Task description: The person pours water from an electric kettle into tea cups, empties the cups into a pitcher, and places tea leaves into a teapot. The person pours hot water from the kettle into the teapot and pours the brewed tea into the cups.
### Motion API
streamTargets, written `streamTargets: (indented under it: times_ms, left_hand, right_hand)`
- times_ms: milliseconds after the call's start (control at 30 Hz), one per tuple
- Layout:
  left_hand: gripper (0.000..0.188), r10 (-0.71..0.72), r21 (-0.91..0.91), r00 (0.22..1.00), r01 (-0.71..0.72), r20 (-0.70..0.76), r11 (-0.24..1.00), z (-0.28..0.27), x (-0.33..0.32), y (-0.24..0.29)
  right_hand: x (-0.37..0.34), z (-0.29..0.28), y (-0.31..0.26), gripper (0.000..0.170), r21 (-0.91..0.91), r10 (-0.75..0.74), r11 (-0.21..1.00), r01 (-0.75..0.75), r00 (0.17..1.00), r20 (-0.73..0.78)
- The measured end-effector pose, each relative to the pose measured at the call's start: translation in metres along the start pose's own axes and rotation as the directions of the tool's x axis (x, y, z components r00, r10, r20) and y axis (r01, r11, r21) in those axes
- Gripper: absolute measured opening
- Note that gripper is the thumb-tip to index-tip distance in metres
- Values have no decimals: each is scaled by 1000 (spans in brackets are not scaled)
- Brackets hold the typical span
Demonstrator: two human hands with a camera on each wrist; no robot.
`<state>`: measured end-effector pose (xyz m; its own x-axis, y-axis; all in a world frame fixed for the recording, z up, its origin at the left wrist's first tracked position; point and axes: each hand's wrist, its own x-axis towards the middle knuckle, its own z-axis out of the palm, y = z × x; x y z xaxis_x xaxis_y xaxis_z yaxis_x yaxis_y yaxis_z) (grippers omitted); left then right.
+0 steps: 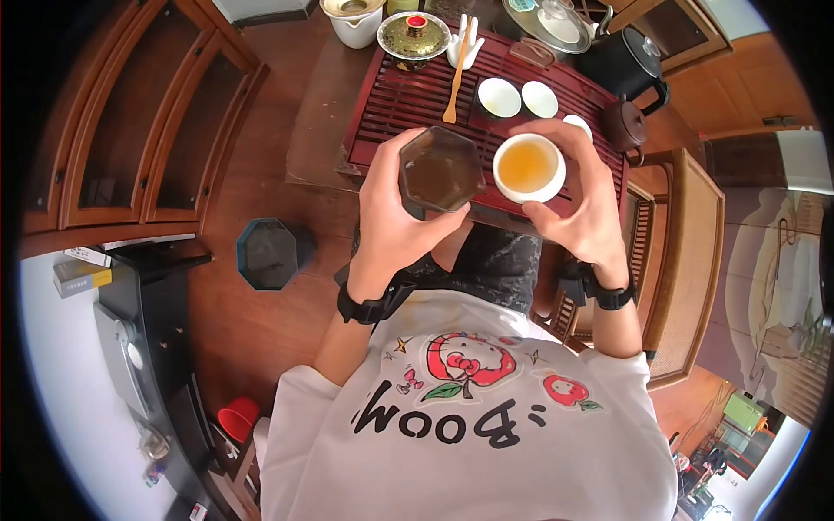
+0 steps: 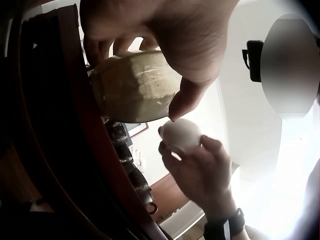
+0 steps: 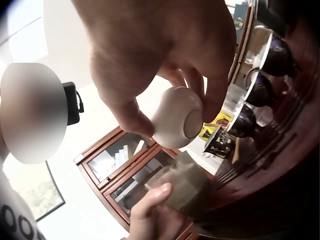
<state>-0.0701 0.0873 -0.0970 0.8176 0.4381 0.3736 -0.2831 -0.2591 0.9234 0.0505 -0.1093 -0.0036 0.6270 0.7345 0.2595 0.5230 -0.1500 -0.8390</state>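
My left hand (image 1: 391, 208) grips a faceted, many-sided cup (image 2: 137, 90) with a greenish-beige outer wall. Its inside looks brown in the head view, where the mouth faces up. Beside it, my right hand (image 1: 584, 191) holds a round white cup (image 3: 175, 120) between thumb and fingers. Amber tea (image 1: 526, 165) shows inside the white cup. Both cups are raised over the near edge of a dark red slatted tea tray (image 1: 369, 130), side by side with a small gap in the head view.
On the tray stand white-lined dark cups (image 1: 499, 97), a lidded bowl (image 1: 414, 39), a white hand-shaped stand (image 1: 469, 45) with a wooden stick (image 1: 453, 95), and a brown teapot (image 1: 624, 122). A black kettle (image 1: 621, 65) is behind. A bin (image 1: 267, 253) sits on the floor; a chair (image 1: 691, 269) stands right.
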Motion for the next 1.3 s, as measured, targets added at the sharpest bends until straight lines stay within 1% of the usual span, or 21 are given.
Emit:
streamTargets:
  times_ms: [33, 67, 133, 167, 200, 267, 300, 333, 400, 533, 733, 800, 833, 900, 933, 1000, 1100, 1167, 1200, 1267, 1300]
  left_hand:
    - [80, 9, 7, 1000, -9, 7, 1000, 2, 0, 1]
    - [80, 9, 7, 1000, -9, 8, 1000, 4, 0, 2]
    - [80, 32, 19, 999, -33, 26, 999, 8, 0, 5]
    - [79, 37, -7, 999, -37, 23, 999, 11, 1, 8]
    - [79, 37, -6, 999, -37, 21, 999, 12, 1, 8]
    - [79, 93, 53, 995, -96, 45, 994, 12, 2, 8]
    - [78, 94, 62, 995, -96, 30, 993, 14, 2, 10]
    - [78, 92, 62, 995, -94, 27, 994, 15, 1, 10]
    - [78, 100, 56, 995, -102, 24, 993, 15, 2, 9]
    - [78, 124, 65, 992, -125, 16, 990, 15, 2, 7]
    - [77, 130, 57, 991, -131, 31, 990, 13, 4, 8]
    - [77, 90, 49, 994, -93, 54, 995, 13, 4, 10]
    - [77, 90, 49, 994, -93, 57, 994, 12, 3, 11]
    - [82, 51, 88, 995, -58, 89, 994, 10, 2, 12]
    - [82, 52, 89, 995, -60, 91, 994, 9, 1, 11]
    - [81, 42, 97, 996, -49, 78, 994, 7, 0, 7]
    - [80, 7, 25, 999, -8, 38, 1000, 5, -1, 8]
    - [79, 10, 27, 999, -11, 37, 1000, 3, -2, 8]
    - [79, 12, 31, 1000, -12, 24, 999, 1, -2, 8]
    - [79, 40, 74, 999, -42, 23, 996, -2, -2, 11]
    - [79, 36, 72, 999, -37, 16, 997, -3, -2, 11]
  right_hand:
    - [5, 1, -5, 64, 12, -55, 998, 55, 998, 9]
    - [10, 2, -11, 64, 12, -54, 998, 54, 998, 8]
    - [18, 4, -22, 64, -227, -178, 954, 196, 979, 98]
    - [20, 7, -27, 64, -238, -123, 960, 149, 985, 121]
    - [23, 8, -30, 64, -236, -125, 960, 151, 985, 122]
    - [30, 8, -34, 63, -318, -213, 898, 303, 934, 287]
    - [32, 10, -38, 65, -315, -237, 887, 338, 918, 318]
    - [33, 11, -37, 65, -313, -237, 887, 339, 917, 321]
    - [35, 12, -36, 67, -359, -282, 839, 408, 892, 354]
    - [36, 11, -37, 69, -375, -277, 830, 414, 888, 367]
    - [30, 8, -25, 69, -300, -282, 884, 360, 920, 272]
    - [25, 8, -18, 69, -249, -243, 928, 278, 956, 164]
    - [21, 7, -13, 69, -249, -242, 928, 277, 957, 162]
    - [13, 3, -3, 69, -69, -86, 994, 87, 996, 13]
    - [9, 1, 4, 69, -68, -87, 994, 87, 996, 11]
    - [1, -1, 19, 69, -189, -132, 976, 105, 981, -141]
    - [-9, 3, 39, 63, -324, -128, 944, 54, 969, -212]
    - [-13, 7, 49, 56, -430, -131, 903, 8, 957, -258]
    - [-16, 11, 55, 56, -428, -130, 904, 4, 955, -266]
    - [-17, 20, 64, 55, -415, -86, 907, -69, 935, -343]
    - [-17, 24, 65, 52, -456, -132, 889, -45, 928, -350]
